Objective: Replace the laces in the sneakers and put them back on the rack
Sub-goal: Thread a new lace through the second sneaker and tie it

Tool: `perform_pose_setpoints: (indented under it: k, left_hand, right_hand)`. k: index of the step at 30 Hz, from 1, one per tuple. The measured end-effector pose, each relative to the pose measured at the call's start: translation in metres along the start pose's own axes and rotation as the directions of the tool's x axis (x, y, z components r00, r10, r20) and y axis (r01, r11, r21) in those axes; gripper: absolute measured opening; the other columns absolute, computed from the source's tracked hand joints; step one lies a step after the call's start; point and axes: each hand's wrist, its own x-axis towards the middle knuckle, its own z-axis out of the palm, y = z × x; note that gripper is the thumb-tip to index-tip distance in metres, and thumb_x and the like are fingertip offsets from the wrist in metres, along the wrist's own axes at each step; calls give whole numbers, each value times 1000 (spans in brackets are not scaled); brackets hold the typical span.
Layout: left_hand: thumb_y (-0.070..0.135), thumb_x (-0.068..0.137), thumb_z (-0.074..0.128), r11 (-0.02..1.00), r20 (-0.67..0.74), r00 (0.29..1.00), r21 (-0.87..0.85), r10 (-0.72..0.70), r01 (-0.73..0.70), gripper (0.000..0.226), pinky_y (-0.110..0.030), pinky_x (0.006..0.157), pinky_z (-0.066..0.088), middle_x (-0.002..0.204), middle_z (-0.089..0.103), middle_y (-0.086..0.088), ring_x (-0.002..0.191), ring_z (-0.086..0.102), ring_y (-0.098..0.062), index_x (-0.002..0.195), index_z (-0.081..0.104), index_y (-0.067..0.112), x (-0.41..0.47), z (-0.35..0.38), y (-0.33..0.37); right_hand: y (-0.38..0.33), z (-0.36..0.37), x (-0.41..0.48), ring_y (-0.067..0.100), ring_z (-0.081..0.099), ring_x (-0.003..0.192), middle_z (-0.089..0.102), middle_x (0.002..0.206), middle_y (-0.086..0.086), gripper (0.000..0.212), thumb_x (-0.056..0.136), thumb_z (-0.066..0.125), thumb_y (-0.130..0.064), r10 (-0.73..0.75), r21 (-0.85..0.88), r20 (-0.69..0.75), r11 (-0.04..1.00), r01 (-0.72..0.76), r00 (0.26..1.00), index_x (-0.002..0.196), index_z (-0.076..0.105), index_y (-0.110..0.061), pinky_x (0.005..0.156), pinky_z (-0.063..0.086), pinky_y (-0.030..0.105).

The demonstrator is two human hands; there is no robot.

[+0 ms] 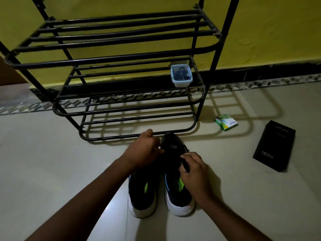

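Head view, paired sneakers (142, 193), toes toward rack (121, 108), right hand (194, 171) fingers pinching lace (185, 165) (left hand (144, 150) grip unclear).

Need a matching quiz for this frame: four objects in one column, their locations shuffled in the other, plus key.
1 blue tub
2 green packet
3 black box
4 sneakers

A floor, far right
B floor in front of the rack, left hand and right hand gripping one
C rack shelf
D floor, just right of the rack's foot

Pairs: 1-C, 2-D, 3-A, 4-B
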Motion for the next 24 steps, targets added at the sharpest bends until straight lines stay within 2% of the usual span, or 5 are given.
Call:
perform_pose_setpoints:
  k: [5, 9, 13, 15, 24]
  left_hand:
    - [25, 99, 63, 911, -131, 989, -413, -66, 5, 16, -37, 77, 53, 96, 60, -7, 91, 61, -19, 88, 69, 16, -6, -7, -3]
    - [25, 110, 36, 121, 21, 946, -991, -325, 63, 29, -32, 55, 46, 72, 51, -11, 59, 53, -23, 89, 47, 9, -13, -21, 21]
    - [26, 103, 53, 982, -129, 989, -186, -67, 42, 14, -35, 57, 54, 90, 65, 2, 72, 61, -17, 115, 51, 21, -19, -24, -7]
    - [37, 97, 60, 994, 64, 998, 113, -12, 5, 23, -36, 72, 56, 106, 66, 5, 91, 66, -16, 115, 66, 25, -19, -27, -14]
    - [34, 94, 68, 938, 172, 980, -310, -103, 153, 43, -23, 52, 37, 60, 57, -4, 53, 50, -9, 57, 60, 13, -27, -24, 20]
  right_hand:
    - [-1, 3, -2, 26, 64, 102, 66, 107, 7, 31, 75, 75, 4, -1, -23, -2, 1000, 1, 1000, 104, 72, -5, 93, 51, 30]
    - [-1, 4, -2, 28, 63, 98, 64, 105, 8, 33, 72, 75, 7, -24, -47, -17, 999, 23, 1000, 103, 71, -4, 89, 51, 30]
    - [-3, 6, -3, 28, 62, 96, 63, 104, 8, 34, 72, 75, 7, -11, -66, -21, 998, 9, 1000, 103, 69, -4, 86, 48, 26]
    - [-4, 6, -4, 29, 61, 95, 63, 103, 9, 35, 71, 75, 8, -5, -72, -23, 997, 3, 1000, 103, 69, -3, 86, 43, 20]
    - [-4, 6, -4, 27, 60, 95, 61, 104, 9, 33, 74, 75, 6, 11, -95, -34, 995, -14, 999, 104, 67, -4, 83, 43, 21]
